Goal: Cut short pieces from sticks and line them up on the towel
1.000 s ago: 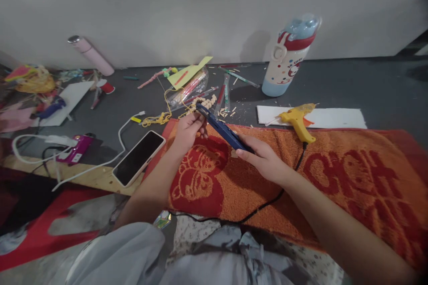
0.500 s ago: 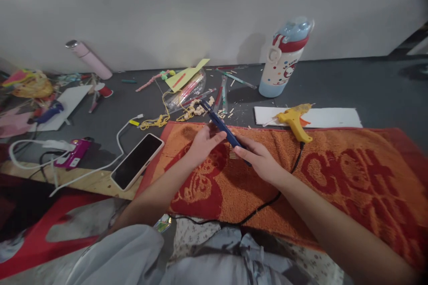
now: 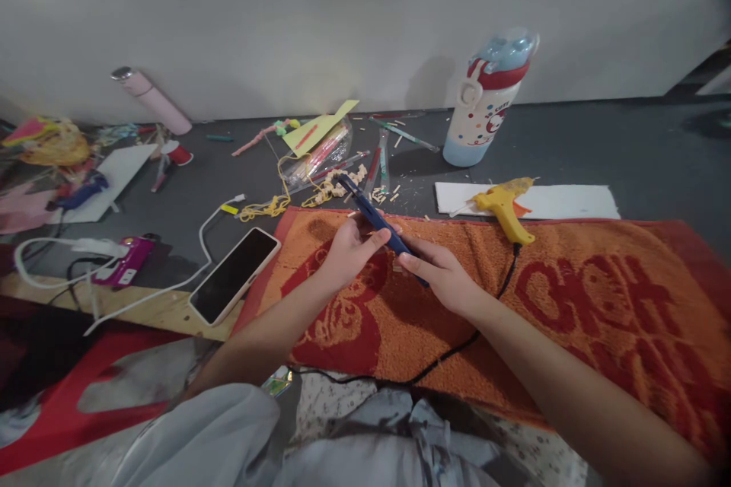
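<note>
The handling looks midway: a dark blue tool (image 3: 370, 211) is up in both hands, while pale stick pieces (image 3: 378, 198) lie loose on the desk (image 3: 656, 156), just beyond the towel's back edge. Those pieces seem to be cut or broken short. Nothing visible tells how many are wanted, and no finished piece can be made out near the hands. The yellow glue gun (image 3: 505, 205) lies unheld across a white board strip (image 3: 576, 201) behind the towel, its black cord running forward over the cloth. A bagged bundle of sticks (image 3: 325, 154) rests farther back, towards the desk's back edge, apparently with plenty left in it.

The tool hangs above the orange and red towel (image 3: 411, 335), which covers the middle of the desk's front edge. It slants, with its narrow far end pointing to the back left and its near end towards the person. The left hand (image 3: 349, 249) reaches in from the front left, its thumb laid along the tool's middle and its fingers curled beneath. The right hand (image 3: 437, 266) has its fingers closed around the near end, thumb on the near side. Both forearms angle inward and the hands nearly meet. The tool's exact kind cannot be told.
</note>
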`<state>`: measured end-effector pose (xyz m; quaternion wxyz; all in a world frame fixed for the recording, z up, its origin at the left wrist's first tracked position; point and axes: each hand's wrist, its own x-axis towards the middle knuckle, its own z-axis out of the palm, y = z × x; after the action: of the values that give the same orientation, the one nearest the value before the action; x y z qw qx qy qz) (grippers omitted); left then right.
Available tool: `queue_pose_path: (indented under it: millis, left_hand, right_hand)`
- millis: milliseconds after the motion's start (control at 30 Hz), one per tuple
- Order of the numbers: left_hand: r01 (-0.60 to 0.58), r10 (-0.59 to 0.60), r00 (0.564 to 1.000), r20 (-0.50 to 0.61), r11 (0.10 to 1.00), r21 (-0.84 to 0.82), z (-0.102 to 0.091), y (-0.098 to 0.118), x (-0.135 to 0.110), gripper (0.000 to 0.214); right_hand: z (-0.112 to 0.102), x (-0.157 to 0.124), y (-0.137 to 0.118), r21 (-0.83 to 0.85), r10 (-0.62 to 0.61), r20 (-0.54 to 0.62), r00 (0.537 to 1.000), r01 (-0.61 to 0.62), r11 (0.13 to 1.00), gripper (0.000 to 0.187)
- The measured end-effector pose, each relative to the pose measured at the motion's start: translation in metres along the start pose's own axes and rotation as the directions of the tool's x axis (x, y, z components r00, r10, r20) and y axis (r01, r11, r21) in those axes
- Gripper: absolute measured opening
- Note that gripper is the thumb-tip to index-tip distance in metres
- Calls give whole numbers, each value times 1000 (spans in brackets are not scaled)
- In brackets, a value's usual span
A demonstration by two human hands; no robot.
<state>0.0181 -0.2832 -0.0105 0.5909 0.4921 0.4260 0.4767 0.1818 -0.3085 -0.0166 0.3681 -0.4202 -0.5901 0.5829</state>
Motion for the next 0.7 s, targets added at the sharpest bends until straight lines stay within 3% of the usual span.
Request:
queue_pose_path:
  millis: [500,700]
  left_hand:
    - [59,-61,998,-22,995,-84,4,6,1,41]
    - [9,-21,980,-196,998,-64,-18,12,17,42]
  right_hand:
    - [-2,0,-2,15,16,17,1000,-16,1000,41]
    - [-4,0,-4,57,7,44,999,-10,998,34]
